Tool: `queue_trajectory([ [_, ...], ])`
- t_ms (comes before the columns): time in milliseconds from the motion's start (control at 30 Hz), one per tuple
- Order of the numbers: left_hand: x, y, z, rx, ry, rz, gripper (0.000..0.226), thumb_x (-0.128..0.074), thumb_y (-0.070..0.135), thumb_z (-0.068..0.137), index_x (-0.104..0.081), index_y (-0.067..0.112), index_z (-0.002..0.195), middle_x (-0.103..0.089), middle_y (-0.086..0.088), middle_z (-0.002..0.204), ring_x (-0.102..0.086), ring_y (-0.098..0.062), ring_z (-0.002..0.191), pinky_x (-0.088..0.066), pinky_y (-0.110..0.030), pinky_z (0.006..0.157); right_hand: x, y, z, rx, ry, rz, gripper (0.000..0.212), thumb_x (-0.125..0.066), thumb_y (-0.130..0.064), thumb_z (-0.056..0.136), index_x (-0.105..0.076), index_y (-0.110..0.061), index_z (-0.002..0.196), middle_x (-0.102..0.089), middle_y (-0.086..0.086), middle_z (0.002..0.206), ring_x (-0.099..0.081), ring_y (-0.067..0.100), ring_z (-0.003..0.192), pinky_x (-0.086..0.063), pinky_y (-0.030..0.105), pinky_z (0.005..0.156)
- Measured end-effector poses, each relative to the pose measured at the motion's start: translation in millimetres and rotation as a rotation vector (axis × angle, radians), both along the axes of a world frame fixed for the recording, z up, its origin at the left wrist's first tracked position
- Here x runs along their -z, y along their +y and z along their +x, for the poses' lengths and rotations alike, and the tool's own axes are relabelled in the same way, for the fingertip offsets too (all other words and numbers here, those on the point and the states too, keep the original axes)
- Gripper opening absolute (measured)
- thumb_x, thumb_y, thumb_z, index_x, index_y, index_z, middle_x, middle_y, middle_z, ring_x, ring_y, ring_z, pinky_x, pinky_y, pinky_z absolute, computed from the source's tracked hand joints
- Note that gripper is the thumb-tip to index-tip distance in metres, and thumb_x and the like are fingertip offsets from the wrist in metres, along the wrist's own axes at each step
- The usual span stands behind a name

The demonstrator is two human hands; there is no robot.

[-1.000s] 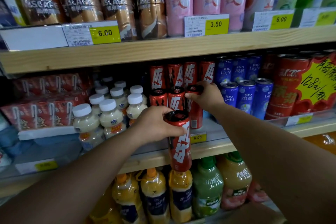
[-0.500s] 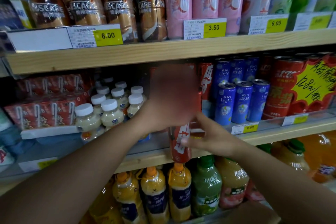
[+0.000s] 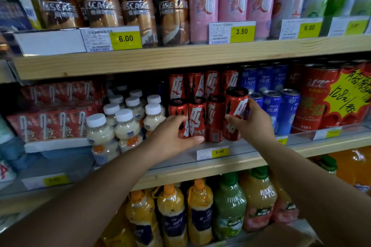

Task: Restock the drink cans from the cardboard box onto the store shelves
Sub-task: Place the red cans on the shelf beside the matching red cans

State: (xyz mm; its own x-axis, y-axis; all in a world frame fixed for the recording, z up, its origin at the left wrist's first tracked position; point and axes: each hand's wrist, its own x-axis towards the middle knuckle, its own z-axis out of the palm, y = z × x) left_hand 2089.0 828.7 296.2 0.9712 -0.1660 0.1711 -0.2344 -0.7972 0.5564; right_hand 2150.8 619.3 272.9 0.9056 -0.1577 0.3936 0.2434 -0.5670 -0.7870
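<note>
Since half a second ago both hands have gone from mid-air in front of the shelf to the front row of red cans; the can then held low at the shelf lip is now up among the others. Left hand [image 3: 172,138]: fingers curled around the base of a front red can [image 3: 195,118], thumb stretched along the shelf edge just under it. That can stands upright on the middle shelf [image 3: 200,168]. Right hand [image 3: 254,121]: closed on the rightmost red can [image 3: 234,110], thumb on its front face, fingers wrapped behind; the can leans slightly and its top sits higher than its neighbours'. Whether its base touches the shelf cannot be told. Between the two grips, one more red can [image 3: 214,120] stands upright. Just below the left thumb, a yellow 6.00 price tag [image 3: 213,152]. Beyond the right hand, blue cans [image 3: 278,106]. Left of the left hand, white-capped bottles [image 3: 124,126]. Behind the grips, a second row of red cans.
</note>
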Motion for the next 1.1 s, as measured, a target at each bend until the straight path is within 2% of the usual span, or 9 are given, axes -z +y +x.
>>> queue_trajectory([
  [133,7.3,10.3,2.6,-0.024,-0.039,0.044,0.063,-0.066,0.046,0.081,-0.045,0.021,0.135,-0.035,0.005,0.142,-0.037,-0.009,0.13,-0.028,-0.018,0.1,12.8,2.8,20.7,0.124,0.057,-0.137,0.054,-0.075,-0.031,0.076,-0.051,-0.011,0.12,-0.054,0.012,0.123,-0.059,0.033,0.105,-0.047,0.039,0.088],
  [233,11.0,13.0,7.4,-0.048,-0.048,0.062,0.056,-0.067,0.045,0.08,-0.05,0.024,0.13,-0.028,0.005,0.145,-0.03,-0.01,0.134,-0.022,-0.018,0.102,22.0,6.1,27.9,0.199,0.081,-0.118,0.06,-0.077,-0.026,0.075,-0.047,-0.004,0.121,-0.041,0.019,0.127,-0.055,0.039,0.105,-0.045,0.042,0.091],
  [400,12.8,12.7,9.5,-0.061,-0.042,0.075,0.052,-0.067,0.043,0.081,-0.051,0.025,0.127,-0.023,0.004,0.146,-0.027,-0.013,0.137,-0.022,-0.019,0.103,29.7,16.4,35.1,0.278,0.024,0.027,0.063,-0.08,-0.013,0.07,-0.04,0.001,0.116,-0.041,0.022,0.127,-0.045,0.043,0.115,-0.038,0.049,0.097],
  [600,16.7,6.5,5.0,-0.059,-0.053,0.083,0.044,-0.067,0.036,0.083,-0.053,0.025,0.123,-0.021,0.003,0.147,-0.028,-0.014,0.136,-0.026,-0.026,0.111,27.6,22.9,39.1,0.306,0.098,0.071,0.057,-0.079,-0.02,0.072,-0.04,0.001,0.107,-0.054,0.024,0.12,-0.048,0.041,0.114,-0.043,0.051,0.095],
  [733,18.8,-6.3,-1.0,-0.087,-0.079,0.112,0.044,-0.064,0.037,0.085,-0.05,0.024,0.125,-0.024,0.003,0.145,-0.029,-0.014,0.135,-0.025,-0.022,0.105,25.5,12.5,29.8,0.234,0.102,0.022,0.056,-0.078,-0.027,0.073,-0.04,-0.001,0.105,-0.058,0.021,0.112,-0.054,0.039,0.108,-0.048,0.044,0.087],
  [800,21.2,-14.7,-3.9,-0.088,-0.104,0.115,0.043,-0.063,0.035,0.086,-0.05,0.022,0.125,-0.032,0.003,0.138,-0.036,-0.012,0.128,-0.026,-0.017,0.097,25.6,1.6,18.5,0.161,0.068,-0.024,0.036,-0.067,-0.023,0.081,-0.042,-0.005,0.099,-0.06,0.016,0.1,-0.056,0.033,0.093,-0.044,0.036,0.072],
  [900,27.9,-33.8,-4.3,-0.088,-0.142,0.054,0.032,-0.063,0.026,0.086,-0.056,0.017,0.116,-0.051,0.002,0.117,-0.052,-0.013,0.11,-0.039,-0.021,0.088,31.0,-21.1,1.6,0.081,0.003,-0.11,0.013,-0.059,-0.021,0.085,-0.052,-0.01,0.088,-0.063,0.008,0.081,-0.057,0.028,0.078,-0.041,0.031,0.065],
  [1000,38.2,-56.4,8.7,-0.107,-0.187,-0.033,0.018,-0.064,0.02,0.084,-0.058,0.015,0.101,-0.056,0.005,0.091,-0.059,-0.016,0.09,-0.05,-0.031,0.082,41.9,-44.1,-9.9,0.045,-0.026,-0.122,0.011,-0.062,-0.018,0.084,-0.053,-0.014,0.079,-0.057,-0.005,0.066,-0.058,0.023,0.073,-0.043,0.03,0.066],
  [1100,44.3,-73.0,30.8,-0.145,-0.243,-0.053,0.012,-0.065,0.018,0.082,-0.053,0.02,0.085,-0.052,0.012,0.074,-0.055,-0.014,0.074,-0.047,-0.028,0.071,51.5,-60.3,-9.2,0.025,-0.029,-0.128,0.012,-0.065,-0.017,0.083,-0.056,-0.013,0.078,-0.054,-0.008,0.065,-0.056,0.018,0.07,-0.042,0.028,0.065],
])
